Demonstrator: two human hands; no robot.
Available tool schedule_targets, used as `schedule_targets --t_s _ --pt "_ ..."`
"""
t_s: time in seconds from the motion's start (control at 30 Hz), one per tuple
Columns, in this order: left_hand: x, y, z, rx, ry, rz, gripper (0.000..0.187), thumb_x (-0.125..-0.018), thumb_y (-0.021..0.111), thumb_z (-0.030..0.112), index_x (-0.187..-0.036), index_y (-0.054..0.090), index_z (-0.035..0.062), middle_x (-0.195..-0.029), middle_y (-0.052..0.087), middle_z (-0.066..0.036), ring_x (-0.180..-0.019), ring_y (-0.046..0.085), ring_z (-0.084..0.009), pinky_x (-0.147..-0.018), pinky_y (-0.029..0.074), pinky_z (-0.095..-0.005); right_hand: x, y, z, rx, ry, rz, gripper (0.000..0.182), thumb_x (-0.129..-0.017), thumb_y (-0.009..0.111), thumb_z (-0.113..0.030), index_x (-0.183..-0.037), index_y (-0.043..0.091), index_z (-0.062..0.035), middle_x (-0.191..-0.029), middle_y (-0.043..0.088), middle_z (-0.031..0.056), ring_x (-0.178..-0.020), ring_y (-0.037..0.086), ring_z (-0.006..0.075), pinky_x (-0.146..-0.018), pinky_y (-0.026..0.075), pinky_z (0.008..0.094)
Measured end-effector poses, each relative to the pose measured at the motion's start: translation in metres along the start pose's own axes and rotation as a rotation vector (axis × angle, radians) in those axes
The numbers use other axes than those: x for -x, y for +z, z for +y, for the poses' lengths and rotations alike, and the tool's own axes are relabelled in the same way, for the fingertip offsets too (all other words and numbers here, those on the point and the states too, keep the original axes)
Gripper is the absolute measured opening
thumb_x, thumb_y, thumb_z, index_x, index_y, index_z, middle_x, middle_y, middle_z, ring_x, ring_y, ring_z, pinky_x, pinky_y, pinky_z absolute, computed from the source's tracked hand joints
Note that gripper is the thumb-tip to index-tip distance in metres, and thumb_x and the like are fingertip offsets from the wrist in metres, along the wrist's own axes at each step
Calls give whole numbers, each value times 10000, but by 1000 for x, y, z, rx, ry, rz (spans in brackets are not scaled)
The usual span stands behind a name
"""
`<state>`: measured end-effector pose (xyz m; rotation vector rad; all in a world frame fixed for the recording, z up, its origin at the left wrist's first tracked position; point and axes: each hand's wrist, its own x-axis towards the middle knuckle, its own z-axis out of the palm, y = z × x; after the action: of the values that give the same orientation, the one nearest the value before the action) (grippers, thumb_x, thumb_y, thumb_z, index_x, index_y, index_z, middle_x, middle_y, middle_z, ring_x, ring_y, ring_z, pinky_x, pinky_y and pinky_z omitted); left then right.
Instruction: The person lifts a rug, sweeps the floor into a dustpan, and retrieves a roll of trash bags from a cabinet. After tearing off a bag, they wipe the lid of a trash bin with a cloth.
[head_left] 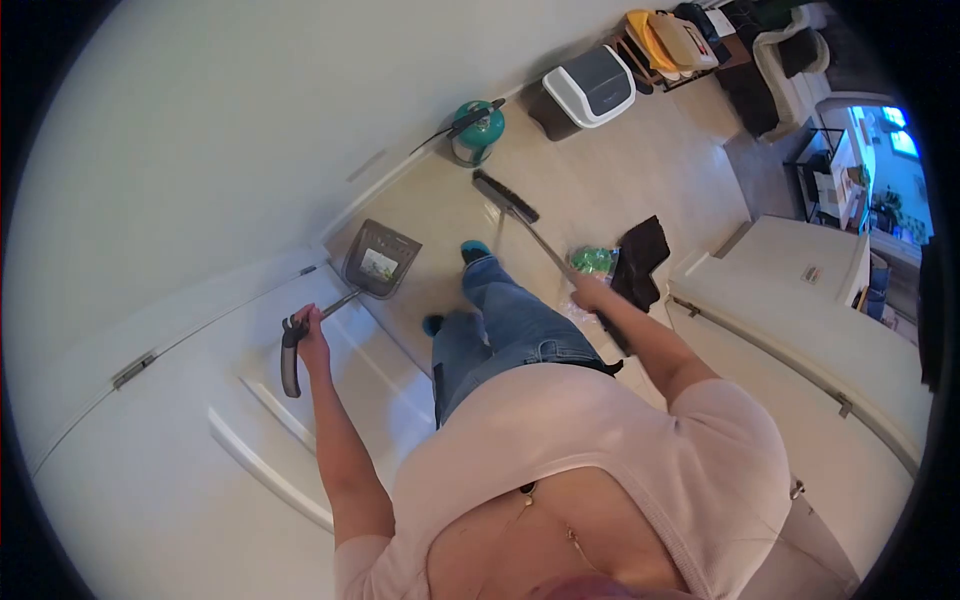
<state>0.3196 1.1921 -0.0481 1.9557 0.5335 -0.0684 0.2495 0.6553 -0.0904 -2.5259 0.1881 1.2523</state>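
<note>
My left hand (313,338) is closed round the long handle of a dustpan, just below its dark curved grip. The grey dustpan (392,243) hangs out ahead of that hand by the wall corner, with a printed label on its inner face. In my right hand (592,292) is the shaft of a broom (548,247), the fingers wrapped round it. Its dark bristled head (506,196) is down at the floor beyond my feet, turned at an angle. Near the right hand lie a clear plastic bag with green contents (594,262) and a dark brown cloth-like piece (641,262).
Along the wall stand a teal gas cylinder (478,132) and a bin with a grey and white lid (590,88). Past them is a rack with piled things (672,45). A white door (270,420) is close on my left, a white cabinet (785,270) on my right.
</note>
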Motion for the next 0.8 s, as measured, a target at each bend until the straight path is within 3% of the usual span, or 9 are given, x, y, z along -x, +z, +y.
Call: schedule_targets --t_s 0.17,0.27,0.33,0.4,0.43,0.47,0.5,0.67,0.8 --pt "-26 -23 8 -129 76 -86 184 -836 555 165 -954 554 24 -872 549 -41 -794 535 -117 -776 430 -254 63 -22 28 -52 146 143 436 -696 608 -178 -1042 481 55 -918 574 253 -861 569 373 -746 460 421" --pt "-39 -35 3 -118 56 -165 176 -838 550 174 -935 556 28 -873 554 -33 -795 532 -110 -775 419 -249 32 -20 37 -137 335 104 331 -675 614 -162 -927 564 46 -860 593 239 -796 590 371 -682 482 407" --pt "-51 -44 -10 -152 74 -223 185 -846 531 184 -956 551 37 -907 551 -51 -847 525 -130 -813 398 -262 -2 -10 16 279 114 -10 229 -659 602 -171 -762 612 34 -818 601 226 -776 594 360 -672 480 402" --pt "-56 -51 -10 -168 93 -264 188 -852 519 190 -965 549 44 -925 550 -59 -880 521 -144 -837 385 -270 -64 99 36 166 152 107 236 -657 532 -175 -719 618 35 -749 592 246 -725 600 343 -665 475 428" --pt "-51 -55 -4 -168 96 -280 185 -853 517 191 -962 549 46 -926 550 -59 -887 521 -147 -842 382 -272 -67 138 -16 81 98 93 210 -674 553 -160 -690 620 39 -786 606 205 -739 601 325 -668 475 403" --pt "-51 -57 -1 -170 104 -295 182 -855 514 192 -960 550 49 -926 550 -59 -895 520 -151 -847 379 -273 -59 172 -42 11 192 115 297 -685 512 -114 -911 550 74 -850 586 247 -754 591 365 -685 469 433" --pt "-54 -60 -5 -159 96 -307 178 -854 515 192 -956 550 50 -925 550 -57 -902 518 -152 -849 378 -275 -7 140 -122 -45 110 145 355 -699 497 -84 -1010 473 86 -874 581 244 -759 591 369 -690 469 437" --pt "-55 -67 -29 -126 128 -279 157 -849 515 174 -940 552 51 -904 555 -49 -882 521 -145 -823 386 -273 62 104 -198 -124 -40 -179 452 -724 529 -126 -1125 426 56 -907 581 240 -714 601 356 -626 493 410" --pt "-55 -72 -27 -137 118 -260 164 -841 514 170 -927 550 34 -818 556 -44 -780 528 -124 -753 414 -257 104 50 -203 -263 64 -104 470 -725 532 -109 -1152 411 45 -879 585 244 -642 606 341 -546 498 392"
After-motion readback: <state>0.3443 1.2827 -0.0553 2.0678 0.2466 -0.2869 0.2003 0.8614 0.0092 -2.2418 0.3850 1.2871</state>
